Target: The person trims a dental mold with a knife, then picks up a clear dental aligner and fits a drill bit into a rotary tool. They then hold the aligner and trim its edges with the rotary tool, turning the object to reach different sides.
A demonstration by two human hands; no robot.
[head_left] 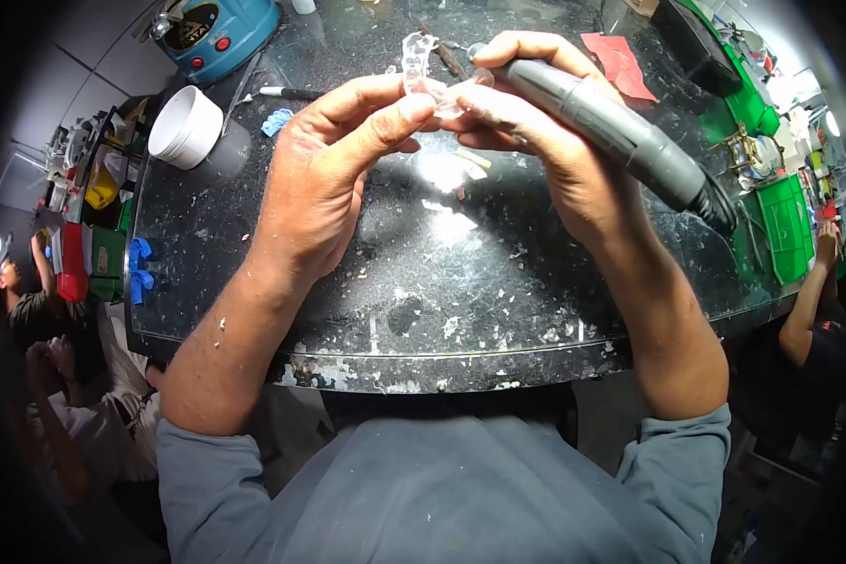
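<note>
Near the top centre, a clear, tooth-shaped plastic piece is pinched between thumb and finger of my left hand. My right hand steadies its right side with the fingertips. That same hand holds a dark grey rotary handpiece, with its cord trailing toward the right. The handpiece's front end lies near the index finger, to the right of the clear piece; its tip is hard to make out.
On the black, debris-speckled bench stand a white tub and a blue machine at left. A red sheet lies at upper right, near green bins. Other people are at both sides.
</note>
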